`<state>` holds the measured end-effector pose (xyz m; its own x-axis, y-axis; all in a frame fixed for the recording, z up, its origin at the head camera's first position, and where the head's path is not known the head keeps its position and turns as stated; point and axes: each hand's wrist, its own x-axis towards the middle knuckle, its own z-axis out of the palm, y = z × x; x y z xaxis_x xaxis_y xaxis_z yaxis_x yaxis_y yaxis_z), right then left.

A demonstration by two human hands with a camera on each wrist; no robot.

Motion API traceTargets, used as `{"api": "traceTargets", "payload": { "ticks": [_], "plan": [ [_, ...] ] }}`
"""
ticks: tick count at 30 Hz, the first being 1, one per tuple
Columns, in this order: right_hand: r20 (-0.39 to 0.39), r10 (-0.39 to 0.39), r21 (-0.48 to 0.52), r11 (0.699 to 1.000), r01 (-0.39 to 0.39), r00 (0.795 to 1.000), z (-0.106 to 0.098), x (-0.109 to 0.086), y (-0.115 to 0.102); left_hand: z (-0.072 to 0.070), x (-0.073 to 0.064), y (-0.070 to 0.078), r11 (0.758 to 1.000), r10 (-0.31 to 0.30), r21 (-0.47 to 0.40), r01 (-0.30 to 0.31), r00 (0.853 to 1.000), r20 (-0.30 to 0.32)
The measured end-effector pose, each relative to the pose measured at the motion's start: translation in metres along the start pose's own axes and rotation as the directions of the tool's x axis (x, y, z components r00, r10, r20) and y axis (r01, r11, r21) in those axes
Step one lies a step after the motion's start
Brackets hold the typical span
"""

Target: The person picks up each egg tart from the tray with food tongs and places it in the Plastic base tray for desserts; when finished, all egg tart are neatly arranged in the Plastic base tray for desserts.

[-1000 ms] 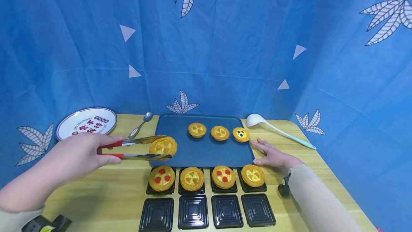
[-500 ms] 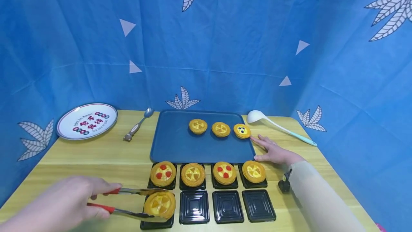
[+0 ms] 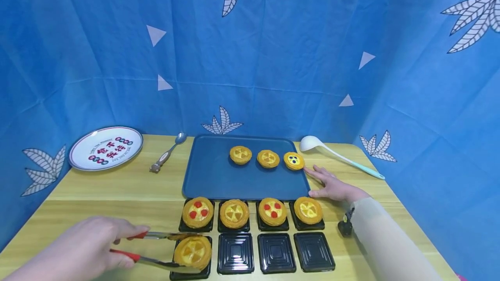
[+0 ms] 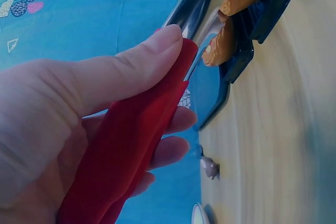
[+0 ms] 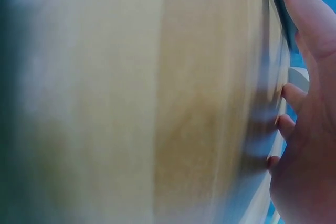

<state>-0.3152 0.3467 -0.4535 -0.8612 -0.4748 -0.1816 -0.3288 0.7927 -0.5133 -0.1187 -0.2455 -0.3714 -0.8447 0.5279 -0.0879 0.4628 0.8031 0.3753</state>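
My left hand (image 3: 93, 244) holds a pair of red-handled tongs (image 4: 134, 129), thumb on one handle and fingers on the other. Their metal arms lie on either side of an egg tart (image 3: 193, 253) with fruit wedges on top. That tart sits on the front-left black square tray (image 3: 183, 276). At the right edge of a blue serving tray (image 3: 211, 181), my right hand (image 3: 331, 185) rests with its fingers spread, holding nothing. Several tarts (image 3: 234, 214) fill the back row of black trays, topped with red pieces or wedges. Three smaller-looking tarts (image 3: 268, 158) lie on the blue tray.
Several bare black trays (image 3: 275, 253) continue the front row to the right. A white plate (image 3: 87, 151) and a bear-handled spoon (image 3: 166, 155) lie at the back left. Behind my right hand is a white ladle (image 3: 310, 142). Blue cloth (image 3: 273, 55) surrounds the wooden table (image 3: 117, 194).
My left hand has brought the tart in the tongs from over the blue tray down to the front-left black tray. The tongs' upper arm now stands slightly off it. My right hand stays put.
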Motion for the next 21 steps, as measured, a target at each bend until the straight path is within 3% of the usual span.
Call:
{"api": "traceTargets", "payload": {
  "ticks": [12, 16, 19, 21],
  "plan": [
    [0.0, 0.001, 0.022, 1.0, -0.001, 1.0, 0.0, -0.001, 0.001, 0.0, 0.002, 0.001, 0.996, -0.08, -0.029, 0.081, 0.996, 0.046],
    [-0.008, -0.018, 0.024, 1.0, 0.018, 1.0, 0.001, -0.001, 0.002, -0.006, 0.004, 0.006, 0.98, -0.182, -0.072, 0.186, 0.982, 0.058],
    [-0.007, -0.017, 0.02, 1.0, 0.017, 1.0, 0.001, 0.0, 0.002, -0.014, 0.005, 0.007, 0.981, -0.182, -0.063, 0.182, 0.983, 0.002],
    [-0.005, -0.011, 0.016, 1.0, 0.011, 1.0, 0.001, 0.0, 0.003, -0.023, 0.008, 0.007, 0.991, -0.133, -0.031, 0.131, 0.988, -0.076]
  ]
}}
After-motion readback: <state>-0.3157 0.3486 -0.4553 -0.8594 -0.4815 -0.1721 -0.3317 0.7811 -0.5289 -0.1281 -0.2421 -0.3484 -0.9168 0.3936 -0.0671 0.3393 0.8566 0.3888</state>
